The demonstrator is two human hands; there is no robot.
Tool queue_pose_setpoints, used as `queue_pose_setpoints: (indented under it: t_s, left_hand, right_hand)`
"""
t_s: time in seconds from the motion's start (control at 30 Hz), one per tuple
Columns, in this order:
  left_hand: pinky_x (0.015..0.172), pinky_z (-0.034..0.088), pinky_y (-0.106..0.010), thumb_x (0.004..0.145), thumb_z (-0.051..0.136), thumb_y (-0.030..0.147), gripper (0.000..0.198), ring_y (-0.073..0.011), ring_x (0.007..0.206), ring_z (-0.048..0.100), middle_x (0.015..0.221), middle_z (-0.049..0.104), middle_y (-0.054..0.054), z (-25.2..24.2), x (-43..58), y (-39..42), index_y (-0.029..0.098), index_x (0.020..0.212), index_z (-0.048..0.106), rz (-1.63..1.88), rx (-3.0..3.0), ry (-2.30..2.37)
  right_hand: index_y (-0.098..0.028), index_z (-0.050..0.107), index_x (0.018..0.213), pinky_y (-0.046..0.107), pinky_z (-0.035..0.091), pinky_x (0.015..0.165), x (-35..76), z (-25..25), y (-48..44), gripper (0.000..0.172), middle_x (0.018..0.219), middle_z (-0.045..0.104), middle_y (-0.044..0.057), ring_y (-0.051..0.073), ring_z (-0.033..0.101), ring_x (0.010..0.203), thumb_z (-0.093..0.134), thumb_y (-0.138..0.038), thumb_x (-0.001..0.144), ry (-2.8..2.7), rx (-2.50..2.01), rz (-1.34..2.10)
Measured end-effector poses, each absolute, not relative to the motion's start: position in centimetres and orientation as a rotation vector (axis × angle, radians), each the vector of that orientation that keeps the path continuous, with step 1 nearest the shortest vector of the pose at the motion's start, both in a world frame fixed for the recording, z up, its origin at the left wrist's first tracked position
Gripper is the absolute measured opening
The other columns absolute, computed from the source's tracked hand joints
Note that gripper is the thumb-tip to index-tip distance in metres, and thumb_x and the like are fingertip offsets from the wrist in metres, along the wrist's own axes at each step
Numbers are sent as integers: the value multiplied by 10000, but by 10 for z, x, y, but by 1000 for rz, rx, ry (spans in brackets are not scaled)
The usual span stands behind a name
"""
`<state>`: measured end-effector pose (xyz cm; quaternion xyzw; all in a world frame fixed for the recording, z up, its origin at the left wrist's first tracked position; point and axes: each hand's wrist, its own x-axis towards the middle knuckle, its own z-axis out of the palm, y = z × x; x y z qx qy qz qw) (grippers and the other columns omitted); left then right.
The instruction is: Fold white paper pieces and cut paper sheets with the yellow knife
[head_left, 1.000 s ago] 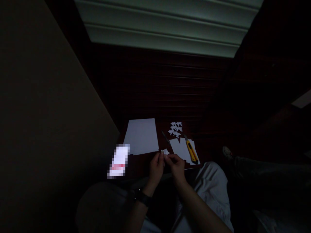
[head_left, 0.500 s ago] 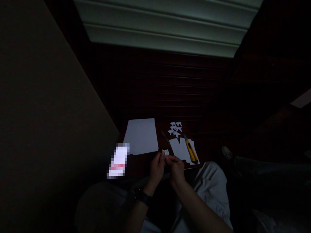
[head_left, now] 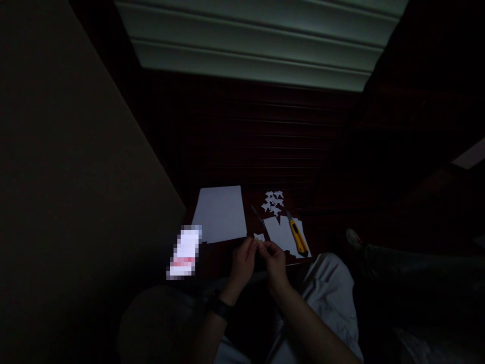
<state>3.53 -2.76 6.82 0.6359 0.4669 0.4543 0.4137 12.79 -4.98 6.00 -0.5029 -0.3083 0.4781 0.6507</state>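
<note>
In dim light my left hand [head_left: 243, 262] and my right hand [head_left: 273, 260] meet over the near edge of a small dark table [head_left: 223, 253]. Both pinch a small white piece of paper [head_left: 259, 237] between their fingertips. A black watch sits on my left wrist. Beyond the hands lie a large white sheet [head_left: 222, 212], a smaller stack of white paper [head_left: 282, 232] with a yellow utility knife [head_left: 297, 235] on it, a thin dark tool [head_left: 258, 216], and a cluster of several small folded paper shapes [head_left: 273, 201].
A bright blurred phone screen [head_left: 185, 252] glows at the table's left edge. A wall rises on the left and window blinds [head_left: 257, 45] hang beyond the table. My light trousers show below, and a shoe [head_left: 354, 237] rests on the floor at right.
My hands stay pinched on the small paper, shifting it slightly; the visible bit of paper moved a little up and right between the fingertips.
</note>
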Motion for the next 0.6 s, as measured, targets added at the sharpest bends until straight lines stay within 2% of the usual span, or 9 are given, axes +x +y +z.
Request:
queue_pose_setpoints:
  t_s: [0.43,0.6]
  left_hand:
    - [570,350,-214,842,405,417,307,-120,596,464,645,532,4,67,41,-28,171,708,532,1162,1529,1214]
    - [438,296,-192,792,414,534,400,-89,472,383,562,455,27,65,43,-27,162,716,540,1167,1251,1186]
  right_hand:
    - [-139,598,666,249,396,615,127,49,-41,211,636,596,18,140,505,615,605,-346,708,-803,-1325,862]
    - [-143,582,629,229,358,555,137,58,-38,282,566,534,-15,117,455,547,581,-408,725,-889,-1306,996]
